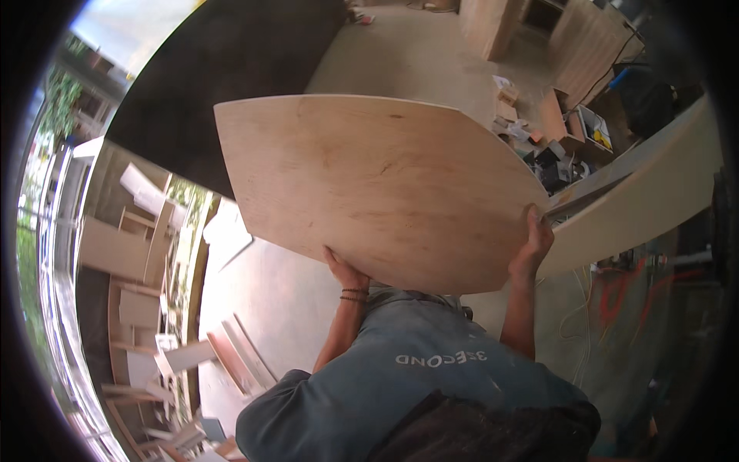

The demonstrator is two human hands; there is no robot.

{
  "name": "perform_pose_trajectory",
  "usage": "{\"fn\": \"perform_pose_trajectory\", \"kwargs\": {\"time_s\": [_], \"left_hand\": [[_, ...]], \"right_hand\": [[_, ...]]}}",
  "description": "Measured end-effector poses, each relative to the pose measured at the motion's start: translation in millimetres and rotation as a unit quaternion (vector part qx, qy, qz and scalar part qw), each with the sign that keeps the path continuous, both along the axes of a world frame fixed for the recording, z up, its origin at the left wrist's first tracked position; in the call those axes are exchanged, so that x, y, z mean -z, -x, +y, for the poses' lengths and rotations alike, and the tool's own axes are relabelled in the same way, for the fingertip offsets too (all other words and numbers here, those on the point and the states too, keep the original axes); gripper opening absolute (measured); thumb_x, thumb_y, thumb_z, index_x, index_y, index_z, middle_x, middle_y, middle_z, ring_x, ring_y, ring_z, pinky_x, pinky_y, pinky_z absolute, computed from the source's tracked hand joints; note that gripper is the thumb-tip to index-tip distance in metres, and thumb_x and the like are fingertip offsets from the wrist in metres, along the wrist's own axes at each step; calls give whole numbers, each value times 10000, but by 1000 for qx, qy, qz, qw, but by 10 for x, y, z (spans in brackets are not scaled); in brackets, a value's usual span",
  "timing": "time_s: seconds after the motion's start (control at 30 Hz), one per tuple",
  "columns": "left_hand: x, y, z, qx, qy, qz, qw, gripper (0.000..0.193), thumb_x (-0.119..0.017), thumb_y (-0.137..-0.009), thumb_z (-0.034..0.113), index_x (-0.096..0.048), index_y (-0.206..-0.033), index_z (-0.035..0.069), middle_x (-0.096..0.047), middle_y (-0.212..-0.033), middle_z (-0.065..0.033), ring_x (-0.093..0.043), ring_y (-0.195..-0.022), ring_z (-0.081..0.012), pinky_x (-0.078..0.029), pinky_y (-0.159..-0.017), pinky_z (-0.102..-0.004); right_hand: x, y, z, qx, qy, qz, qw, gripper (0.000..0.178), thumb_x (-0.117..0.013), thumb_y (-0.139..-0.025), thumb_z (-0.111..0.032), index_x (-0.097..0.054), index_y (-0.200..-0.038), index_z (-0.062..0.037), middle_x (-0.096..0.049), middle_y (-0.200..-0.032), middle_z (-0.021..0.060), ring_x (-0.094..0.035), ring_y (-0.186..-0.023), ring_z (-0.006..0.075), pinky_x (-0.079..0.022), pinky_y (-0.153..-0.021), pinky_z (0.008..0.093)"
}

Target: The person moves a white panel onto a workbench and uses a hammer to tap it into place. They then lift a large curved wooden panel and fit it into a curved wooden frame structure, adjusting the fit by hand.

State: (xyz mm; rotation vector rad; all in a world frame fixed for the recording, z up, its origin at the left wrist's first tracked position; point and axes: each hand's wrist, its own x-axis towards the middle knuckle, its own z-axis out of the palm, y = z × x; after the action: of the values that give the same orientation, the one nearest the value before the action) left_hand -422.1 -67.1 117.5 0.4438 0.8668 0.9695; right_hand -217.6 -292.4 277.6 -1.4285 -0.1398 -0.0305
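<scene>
A broad plywood panel with light brown, faintly stained grain is held up in front of my body. My left hand grips its lower edge, the thumb lying on the face turned toward me and the other fingers hidden behind. At the panel's right edge my right hand is closed round the side, with the far fingertips out of sight. Dark beads circle my left wrist.
A long pale board stretches along the right side. Beyond it lie an open box and scattered tools. Orange hoses run over the floor at right. Wood offcuts lie at left. A large dark panel stands at far left.
</scene>
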Motion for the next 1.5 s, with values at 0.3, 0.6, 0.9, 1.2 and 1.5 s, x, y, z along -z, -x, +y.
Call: {"fn": "perform_pose_trajectory", "kwargs": {"time_s": [0.3, 0.6, 0.9, 1.2, 1.5], "left_hand": [[252, -2714, 2261, 177, -32, -70, 981, 762, -376, -999, 653, -375, -1531, 108, -404, -1549, -122, -413, -1398, -313, -356, -1163, -464], [209, -5636, 3590, 202, 18, -119, 972, 862, -444, -938, 710, -328, -1568, 132, -364, -1589, -96, -358, -1446, -314, -323, -1184, -484], [222, -8593, 5206, 195, -41, -111, 974, 895, -351, -940, 798, -299, -1596, 192, -304, -1639, -76, -303, -1482, -335, -267, -1205, -566], [-68, -11688, 6394, 221, -98, -123, 962, 929, -401, -950, 768, -222, -1615, 146, -287, -1643, -117, -285, -1497, -342, -286, -1216, -535], [-1143, -15257, 6600, 356, -138, -125, 916, 742, -521, -1033, 496, -285, -1574, 47, -349, -1593, -137, -358, -1448, -294, -343, -1172, -484]], "right_hand": [[-92, -2118, 1536, 121, 85, -40, 988, 554, -587, -1004, -465, -643, -1141, 68, -644, -967, 72, -559, -910, 160, -450, -808, 321], [192, -4434, 2690, 160, -25, -111, 980, 549, -628, -968, -427, -623, -1228, 56, -679, -1047, 77, -588, -978, 150, -461, -880, 321], [351, -7335, 4098, 90, -39, -120, 988, 441, -694, -950, -342, -625, -1168, 35, -675, -990, 29, -584, -916, 99, -480, -788, 287], [827, -10368, 5267, 103, -91, -49, 989, 441, -667, -989, -425, -608, -1065, 5, -590, -856, -28, -510, -772, 66, -439, -692, 259], [572, -13222, 5305, 332, -99, -14, 938, 361, -572, -1039, -357, -624, -1119, -9, -589, -968, 27, -522, -884, 108, -447, -769, 294]]}}
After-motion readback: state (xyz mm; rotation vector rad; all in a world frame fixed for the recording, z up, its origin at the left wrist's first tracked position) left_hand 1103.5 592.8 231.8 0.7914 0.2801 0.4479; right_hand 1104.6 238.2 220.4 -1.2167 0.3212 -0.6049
